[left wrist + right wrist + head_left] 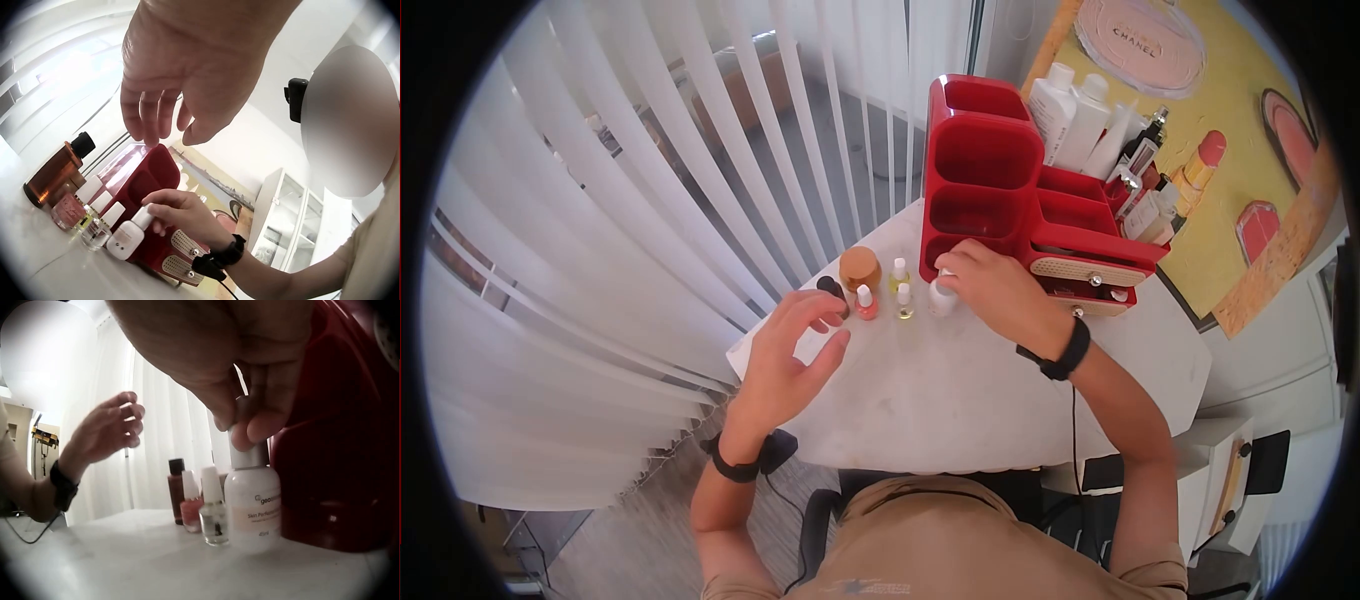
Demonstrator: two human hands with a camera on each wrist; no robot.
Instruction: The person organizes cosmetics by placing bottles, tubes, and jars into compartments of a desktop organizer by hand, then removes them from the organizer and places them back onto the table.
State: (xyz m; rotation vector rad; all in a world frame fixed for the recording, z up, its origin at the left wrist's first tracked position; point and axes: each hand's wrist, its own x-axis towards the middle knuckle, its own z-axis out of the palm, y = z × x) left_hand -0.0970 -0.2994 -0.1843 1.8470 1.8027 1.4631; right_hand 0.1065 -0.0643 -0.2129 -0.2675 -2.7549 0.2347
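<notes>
A: Biggest first. What's in front of you?

B: White round table (1000, 400). At its far edge stands the red organizer (985, 170), its compartments facing up, a perforated cream drawer front low on its right side.

A: And your hands?

B: Your right hand (998, 292) sits just in front of the organizer, fingers curled round the cap of the white bottle (252, 509). Bottle is upright on the table, just beside the organizer's base. Your left hand (788, 352) hovers above the table's left part, fingers relaxed and spread, holding nothing.

A: Smaller stuff?

B: A row to the left of the white bottle. The amber bottle (55, 173) with a black cap is at the far end. Next comes the pink polish bottle (190, 512), then the clear polish bottle (214, 519), nearest the white one. A yellowish polish bottle (899, 277) stands just behind them. All upright, near each other.
</notes>
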